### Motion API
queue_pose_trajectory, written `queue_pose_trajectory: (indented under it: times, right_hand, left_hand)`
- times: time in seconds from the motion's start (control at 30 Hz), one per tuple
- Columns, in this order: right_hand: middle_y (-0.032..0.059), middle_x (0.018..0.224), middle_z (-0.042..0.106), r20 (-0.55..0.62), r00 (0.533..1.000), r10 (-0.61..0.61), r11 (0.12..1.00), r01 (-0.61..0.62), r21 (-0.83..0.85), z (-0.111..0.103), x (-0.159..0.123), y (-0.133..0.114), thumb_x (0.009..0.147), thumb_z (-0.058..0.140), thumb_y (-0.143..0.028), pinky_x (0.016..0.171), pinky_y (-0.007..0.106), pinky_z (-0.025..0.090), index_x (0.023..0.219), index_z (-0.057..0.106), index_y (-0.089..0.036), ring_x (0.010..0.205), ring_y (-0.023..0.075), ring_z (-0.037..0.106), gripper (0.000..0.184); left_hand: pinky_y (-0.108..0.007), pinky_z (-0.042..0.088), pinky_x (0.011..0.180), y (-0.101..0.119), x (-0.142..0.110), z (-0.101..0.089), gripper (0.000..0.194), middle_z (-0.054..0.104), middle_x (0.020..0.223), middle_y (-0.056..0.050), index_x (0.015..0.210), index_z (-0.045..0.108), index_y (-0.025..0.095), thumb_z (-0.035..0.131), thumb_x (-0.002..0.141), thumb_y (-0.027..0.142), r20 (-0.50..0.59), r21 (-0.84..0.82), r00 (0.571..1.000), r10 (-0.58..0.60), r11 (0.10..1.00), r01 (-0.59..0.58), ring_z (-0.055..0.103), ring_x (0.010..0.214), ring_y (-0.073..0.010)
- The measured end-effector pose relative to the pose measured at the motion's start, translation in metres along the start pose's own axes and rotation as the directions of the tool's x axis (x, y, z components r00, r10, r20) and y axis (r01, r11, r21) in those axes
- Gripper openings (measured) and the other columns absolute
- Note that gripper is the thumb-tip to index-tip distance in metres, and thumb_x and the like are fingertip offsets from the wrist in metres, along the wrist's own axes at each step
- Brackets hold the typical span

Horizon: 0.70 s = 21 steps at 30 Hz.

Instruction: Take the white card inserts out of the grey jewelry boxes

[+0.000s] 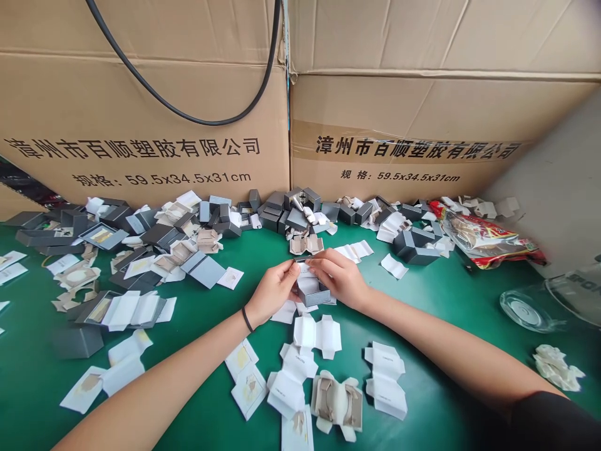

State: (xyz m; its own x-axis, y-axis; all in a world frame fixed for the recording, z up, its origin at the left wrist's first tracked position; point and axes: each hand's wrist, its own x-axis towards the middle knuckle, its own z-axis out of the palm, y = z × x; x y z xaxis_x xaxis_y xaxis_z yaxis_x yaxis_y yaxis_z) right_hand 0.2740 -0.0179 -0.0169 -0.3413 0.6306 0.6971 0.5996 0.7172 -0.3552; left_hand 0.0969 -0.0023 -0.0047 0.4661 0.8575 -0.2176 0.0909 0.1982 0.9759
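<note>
Near the middle of the green table, a small grey box (315, 294) is held between both hands, with its open side facing me. My left hand (273, 289) grips its left edge, thumb on top, and a dark band circles the wrist. My right hand (340, 275) has its fingers bent over the box's top right, where a bit of white card shows. The fingertips behind the box are hidden. Just below lie unfolded white card inserts (317, 335). Closer to me is a beige-and-white insert (337, 404) with a worn brownish surface.
Grey boxes and torn inserts are heaped (159, 235) along the back and left. Large cardboard cartons (188, 113) stand behind, with a black cable (206, 121) hanging across. At right are a red snack bag (488, 238), a clear plastic container (528, 311) and crumpled tissue (558, 368).
</note>
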Motion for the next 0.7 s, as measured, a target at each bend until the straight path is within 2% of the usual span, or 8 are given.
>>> queue_pose_trajectory:
  times: [0.2,0.3,0.4,0.5,0.6,0.7]
  right_hand:
    - [0.0086,0.092,0.055,-0.033,0.998,0.049,0.996,-0.051,-0.072,0.002,-0.002,0.000,0.087,0.050,-0.020,0.065,0.032,0.048,0.086,0.062,-0.022,0.086,0.0194,0.049,0.012]
    - [0.0086,0.095,0.053,-0.021,0.997,0.069,0.997,-0.070,-0.034,0.006,-0.004,0.000,0.088,0.049,-0.020,0.066,0.032,0.048,0.087,0.059,-0.022,0.089,0.0193,0.050,0.010]
    - [0.0085,0.097,0.054,-0.032,0.987,0.160,0.986,-0.158,0.050,0.009,-0.005,-0.001,0.087,0.049,-0.023,0.063,0.030,0.049,0.098,0.051,-0.021,0.084,0.0176,0.052,0.011]
    - [0.0064,0.090,0.056,-0.025,0.973,0.231,0.969,-0.227,0.102,0.012,-0.007,-0.004,0.086,0.051,-0.027,0.055,0.026,0.047,0.095,0.048,-0.020,0.068,0.0130,0.052,0.012]
    - [0.0037,0.080,0.058,-0.050,0.985,0.167,0.980,-0.160,0.120,0.012,-0.007,-0.008,0.087,0.050,-0.025,0.055,0.025,0.046,0.089,0.050,-0.020,0.063,0.0118,0.051,0.006]
    - [0.0056,0.083,0.061,-0.073,0.993,0.089,0.988,-0.079,0.129,0.008,-0.006,-0.008,0.090,0.045,-0.030,0.063,0.029,0.049,0.091,0.052,-0.020,0.071,0.0146,0.055,0.012]
  left_hand:
    - [-0.028,0.052,0.048,0.000,-0.001,0.000,0.039,0.057,0.064,0.000,0.086,0.057,0.016,0.055,0.076,0.054,0.015,-0.036,1.000,0.020,0.999,-0.020,0.059,0.055,-0.0156]
    - [-0.024,0.048,0.044,0.001,-0.003,0.002,0.035,0.056,0.063,0.001,0.085,0.057,0.016,0.059,0.075,0.049,0.046,-0.001,0.998,0.048,0.999,-0.048,0.055,0.049,-0.0125]
    - [-0.021,0.043,0.042,-0.001,-0.004,0.002,0.031,0.055,0.062,0.001,0.077,0.055,0.016,0.060,0.075,0.046,0.033,0.029,0.996,0.079,0.996,-0.080,0.052,0.049,-0.0109]
    - [-0.020,0.041,0.043,-0.004,-0.004,0.001,0.028,0.053,0.064,0.002,0.077,0.052,0.017,0.058,0.077,0.044,0.026,0.063,0.995,0.100,0.993,-0.102,0.052,0.053,-0.0110]
    - [-0.020,0.041,0.049,-0.005,-0.004,-0.001,0.027,0.054,0.071,0.002,0.089,0.052,0.018,0.060,0.077,0.040,0.071,0.109,0.990,0.119,0.986,-0.127,0.052,0.059,-0.0111]
    - [-0.021,0.042,0.056,-0.005,-0.003,-0.003,0.027,0.055,0.076,0.001,0.093,0.053,0.017,0.060,0.077,0.038,0.106,0.138,0.983,0.150,0.977,-0.164,0.052,0.064,-0.0113]
